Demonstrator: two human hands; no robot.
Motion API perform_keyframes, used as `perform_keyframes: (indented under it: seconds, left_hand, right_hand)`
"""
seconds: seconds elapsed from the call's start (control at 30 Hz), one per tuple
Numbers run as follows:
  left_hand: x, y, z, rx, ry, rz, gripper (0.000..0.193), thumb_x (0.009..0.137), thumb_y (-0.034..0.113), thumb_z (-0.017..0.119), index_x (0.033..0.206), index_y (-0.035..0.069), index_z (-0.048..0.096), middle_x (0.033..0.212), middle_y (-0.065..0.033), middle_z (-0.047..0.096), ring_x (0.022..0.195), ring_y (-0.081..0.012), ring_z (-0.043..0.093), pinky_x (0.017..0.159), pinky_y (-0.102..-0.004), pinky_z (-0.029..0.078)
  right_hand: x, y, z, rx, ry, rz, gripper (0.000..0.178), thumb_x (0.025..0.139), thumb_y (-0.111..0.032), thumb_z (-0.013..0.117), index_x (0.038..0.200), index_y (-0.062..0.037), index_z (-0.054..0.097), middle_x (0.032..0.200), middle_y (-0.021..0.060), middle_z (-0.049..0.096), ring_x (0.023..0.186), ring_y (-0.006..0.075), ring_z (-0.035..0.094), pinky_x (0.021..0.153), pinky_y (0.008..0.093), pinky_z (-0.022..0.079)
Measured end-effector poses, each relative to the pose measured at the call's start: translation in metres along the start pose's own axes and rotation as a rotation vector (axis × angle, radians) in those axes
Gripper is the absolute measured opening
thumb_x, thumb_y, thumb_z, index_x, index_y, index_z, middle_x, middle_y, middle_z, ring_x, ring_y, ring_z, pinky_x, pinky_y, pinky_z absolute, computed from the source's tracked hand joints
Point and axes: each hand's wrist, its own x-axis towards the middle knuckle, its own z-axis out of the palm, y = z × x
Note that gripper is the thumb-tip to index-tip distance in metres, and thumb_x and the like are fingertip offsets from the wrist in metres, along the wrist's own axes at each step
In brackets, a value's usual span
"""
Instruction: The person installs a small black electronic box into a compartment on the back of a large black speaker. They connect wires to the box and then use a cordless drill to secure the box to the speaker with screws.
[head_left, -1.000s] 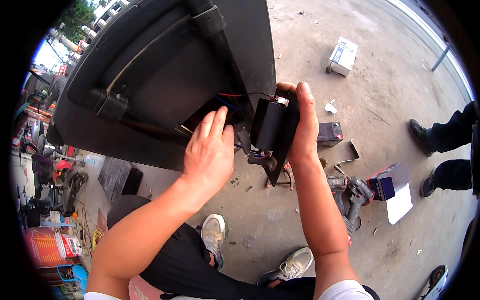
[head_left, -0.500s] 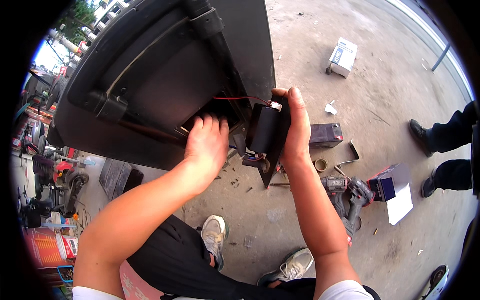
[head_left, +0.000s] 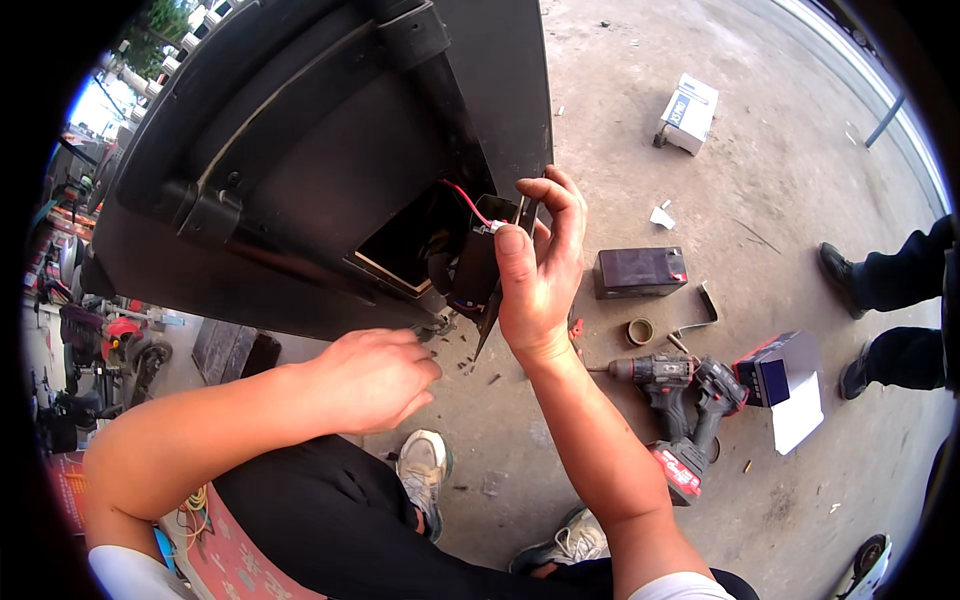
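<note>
My right hand (head_left: 545,270) grips a thin black cover plate (head_left: 489,325) by its edge, thumb on the near face and fingers around the far side. A black battery (head_left: 478,262) sits against this plate, partly inside the rectangular opening (head_left: 405,245) of a large black moulded panel (head_left: 330,160). From the battery's white connector a red wire (head_left: 463,196) runs into the opening. Below the opening, my left hand (head_left: 380,378) hangs in the air with loosely bent fingers, thumb apart from them. Nothing shows in it; its palm is hidden.
On the concrete floor at right lie a black block battery (head_left: 640,272), a tape roll (head_left: 640,331), a bent metal bracket (head_left: 706,305), two cordless drills (head_left: 660,372) and an opened box (head_left: 770,375). A white box (head_left: 688,114) lies farther off. Another person's legs (head_left: 905,355) stand at right.
My left hand has come out of the panel's opening and moved down and left. My right hand has brought the plate and battery left, turning them toward the opening.
</note>
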Motion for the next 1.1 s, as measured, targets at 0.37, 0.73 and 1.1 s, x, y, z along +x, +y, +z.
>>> perform_keyframes:
  seconds: [0.37,0.73,1.1]
  left_hand:
    - [0.082,-0.027,0.109,-1.992,0.474,0.154,0.062,0.099,0.041,0.056,0.148,0.011,0.032,0.141,-0.0052,0.046,0.129,-0.0179,0.046,0.106,-0.0383,0.042]
    - [0.078,-0.034,0.105,-2.11,0.473,-0.027,0.029,0.102,0.014,0.05,0.127,0.0,0.052,0.114,-0.0137,0.061,0.093,-0.0184,0.058,0.085,-0.0343,0.049]
    - [0.061,-0.031,0.108,-1.753,0.558,-0.135,0.029,0.102,0.013,0.049,0.125,-0.003,0.054,0.117,-0.0189,0.063,0.092,-0.0213,0.065,0.082,-0.0352,0.053]
  right_hand:
    - [-0.031,-0.001,0.048,-0.555,-0.117,-0.312,0.122,0.053,-0.062,0.087,0.143,0.0009,0.034,0.147,0.0289,0.027,0.133,0.0453,0.034,0.109,0.0538,0.033]
    - [-0.022,0.022,-0.045,0.01,-0.259,0.488,0.043,0.088,-0.001,0.065,0.13,-0.0011,0.057,0.126,0.0106,0.061,0.118,0.0166,0.056,0.103,0.0346,0.046]
    - [-0.002,0.001,-0.04,0.022,-0.382,0.489,0.047,0.086,-0.014,0.073,0.13,-0.0072,0.058,0.099,0.0045,0.066,0.093,0.0115,0.061,0.084,0.0292,0.051]
